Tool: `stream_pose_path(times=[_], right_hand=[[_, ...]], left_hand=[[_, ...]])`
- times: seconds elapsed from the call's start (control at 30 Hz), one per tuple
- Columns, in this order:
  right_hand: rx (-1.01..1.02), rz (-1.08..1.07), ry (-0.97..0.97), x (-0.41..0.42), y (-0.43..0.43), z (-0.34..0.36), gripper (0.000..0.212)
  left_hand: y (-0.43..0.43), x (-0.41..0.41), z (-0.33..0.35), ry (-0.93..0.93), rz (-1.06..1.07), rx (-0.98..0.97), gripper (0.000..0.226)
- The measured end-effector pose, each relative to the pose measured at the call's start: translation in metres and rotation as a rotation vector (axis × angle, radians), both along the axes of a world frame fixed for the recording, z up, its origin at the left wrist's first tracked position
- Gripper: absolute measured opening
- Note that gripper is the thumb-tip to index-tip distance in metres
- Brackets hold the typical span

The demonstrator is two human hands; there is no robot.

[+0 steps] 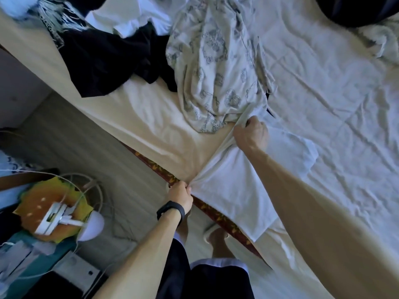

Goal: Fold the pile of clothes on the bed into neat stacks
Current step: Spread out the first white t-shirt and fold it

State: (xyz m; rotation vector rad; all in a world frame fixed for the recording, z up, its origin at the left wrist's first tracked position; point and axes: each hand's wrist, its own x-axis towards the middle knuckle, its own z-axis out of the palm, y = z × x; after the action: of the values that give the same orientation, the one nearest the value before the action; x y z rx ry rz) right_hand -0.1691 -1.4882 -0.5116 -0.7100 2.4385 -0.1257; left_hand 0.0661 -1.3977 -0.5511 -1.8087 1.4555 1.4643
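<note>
1. Our left hand (pixel 180 194), with a black wristband (pixel 171 209) on that wrist, curls round a bunched corner of the plain white cotton T-shirt (pixel 233 182) at the bed's near edge.
2. Our right hand (pixel 251 132) pinches the shirt's opposite edge, further in, just beside the crumpled pale floral-print garment (pixel 216 72).
3. The shirt is drawn taut between both hands and lies on the creased white bedsheet (pixel 323 83), its near corner over the mattress edge.
4. Unfolded: the floral piece, a rumpled black garment (pixel 112 61) touching it, and a white garment (pixel 129 16) beyond.
5. No finished stack is in view. We judge the task barely begun, with this shirt being spread for its first fold.
</note>
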Motion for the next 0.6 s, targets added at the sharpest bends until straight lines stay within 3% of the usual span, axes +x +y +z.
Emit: stream_pose_path(times=[0.17, 0.33, 0.4, 0.5, 0.6], right_hand=[[-0.124, -0.060, -0.129, 0.021, 0.014, 0.000, 0.053], [-0.390, -0.264, -0.157, 0.042, 0.097, 0.013, 0.059], [-0.320, -0.408, -0.102, 0.044, 0.152, 0.015, 0.064], [-0.050, -0.586, -0.006, 0.039, 0.234, 0.015, 0.073], [-0.037, -0.810, -0.225, 0.036, 0.294, 0.011, 0.066]], left_hand=[[-0.003, 0.001, -0.004, 0.002, 0.019, 0.017, 0.029], [-0.001, 0.005, -0.005, 0.125, 0.077, 0.017, 0.052], [-0.002, 0.006, -0.006, 0.152, 0.048, 0.062, 0.065], [-0.004, 0.002, -0.004, 0.141, 0.126, 0.142, 0.090], [-0.007, -0.002, -0.003, 0.141, 0.155, 0.141, 0.094]])
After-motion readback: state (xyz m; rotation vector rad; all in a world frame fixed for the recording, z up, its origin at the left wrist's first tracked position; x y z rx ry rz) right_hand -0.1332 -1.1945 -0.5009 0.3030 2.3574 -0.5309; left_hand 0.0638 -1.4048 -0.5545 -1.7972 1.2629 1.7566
